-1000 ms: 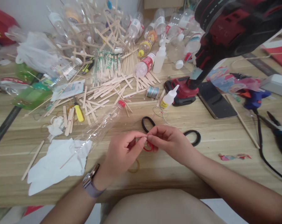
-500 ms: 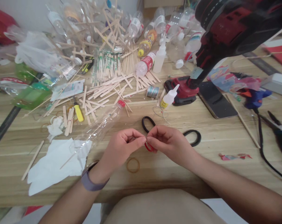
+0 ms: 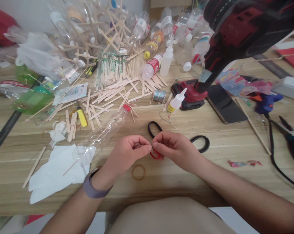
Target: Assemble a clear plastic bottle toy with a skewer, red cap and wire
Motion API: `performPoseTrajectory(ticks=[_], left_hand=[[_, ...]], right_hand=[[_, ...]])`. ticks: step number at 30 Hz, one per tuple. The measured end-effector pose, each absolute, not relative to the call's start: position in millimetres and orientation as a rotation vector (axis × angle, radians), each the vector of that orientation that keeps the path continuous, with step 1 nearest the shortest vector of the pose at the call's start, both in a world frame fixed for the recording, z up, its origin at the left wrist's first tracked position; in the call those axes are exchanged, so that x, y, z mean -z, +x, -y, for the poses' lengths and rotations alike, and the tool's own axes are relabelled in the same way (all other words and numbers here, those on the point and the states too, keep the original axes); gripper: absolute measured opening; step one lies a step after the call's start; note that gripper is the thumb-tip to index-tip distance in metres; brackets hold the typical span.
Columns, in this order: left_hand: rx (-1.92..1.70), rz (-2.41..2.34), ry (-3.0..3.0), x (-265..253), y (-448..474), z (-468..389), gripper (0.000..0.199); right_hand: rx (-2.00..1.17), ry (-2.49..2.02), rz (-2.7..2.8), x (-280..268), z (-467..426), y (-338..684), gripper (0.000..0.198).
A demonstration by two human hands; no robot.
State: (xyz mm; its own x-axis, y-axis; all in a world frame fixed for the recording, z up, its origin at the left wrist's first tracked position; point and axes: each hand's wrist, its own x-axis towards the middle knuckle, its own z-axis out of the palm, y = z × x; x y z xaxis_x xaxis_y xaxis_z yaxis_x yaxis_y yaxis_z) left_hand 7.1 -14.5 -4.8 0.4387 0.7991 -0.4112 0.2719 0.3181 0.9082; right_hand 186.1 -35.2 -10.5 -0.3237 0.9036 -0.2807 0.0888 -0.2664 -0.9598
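My left hand (image 3: 129, 149) is closed in a pinch, thumb against forefinger. My right hand (image 3: 171, 148) pinches too, its fingertips almost meeting the left ones. A small red loop (image 3: 154, 156) hangs at these fingertips, apparently held between both hands; its exact kind is too small to tell. Behind and under my right hand lie scissors with black handles (image 3: 154, 130), their middle and blades hidden. A tan rubber band (image 3: 138, 172) rests on the table just below my left hand. To the left lies a clear plastic bottle (image 3: 105, 131) with a red cap and a stick inside.
A red and black cordless drill (image 3: 222, 48) towers at the right, beside a glue bottle (image 3: 176, 103), a thread spool (image 3: 159, 95) and a phone (image 3: 226, 104). Wooden sticks (image 3: 120, 94) and several bottles fill the back. White paper (image 3: 56, 178) lies left, a twisted wrapper (image 3: 245, 163) right.
Both hands stay nearly in place, still pinching. The left wrist has shifted very slightly left and down, and the red loop has tilted a little at the fingertips.
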Motion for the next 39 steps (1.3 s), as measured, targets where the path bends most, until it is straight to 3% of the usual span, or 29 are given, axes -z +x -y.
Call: performPoseTrajectory(ticks=[9, 18, 24, 33, 39], left_hand=[[-0.361, -1.198, 1.331, 5.7, 6.0, 14.9, 0.014], [-0.403, -1.413, 1.659, 1.1, 10.9, 22.0, 0.009], [-0.480, -1.506, 1.989, 3.5, 15.4, 29.8, 0.007], [-0.637, -1.536, 2.274, 10.9, 16.4, 35.1, 0.008], [-0.679, -1.488, 2.263, 9.0, 15.8, 36.2, 0.008]], right_hand=[[-1.731, -1.254, 1.341, 11.3, 33.4, 186.4, 0.018], [-1.607, -1.310, 1.459, 13.7, 34.9, 186.1, 0.018], [-1.349, -1.372, 1.623, 16.7, 39.3, 184.2, 0.017], [-0.578, -1.306, 1.950, 26.9, 47.8, 183.8, 0.014], [-0.559, -1.277, 1.964, 24.5, 49.8, 183.6, 0.016]])
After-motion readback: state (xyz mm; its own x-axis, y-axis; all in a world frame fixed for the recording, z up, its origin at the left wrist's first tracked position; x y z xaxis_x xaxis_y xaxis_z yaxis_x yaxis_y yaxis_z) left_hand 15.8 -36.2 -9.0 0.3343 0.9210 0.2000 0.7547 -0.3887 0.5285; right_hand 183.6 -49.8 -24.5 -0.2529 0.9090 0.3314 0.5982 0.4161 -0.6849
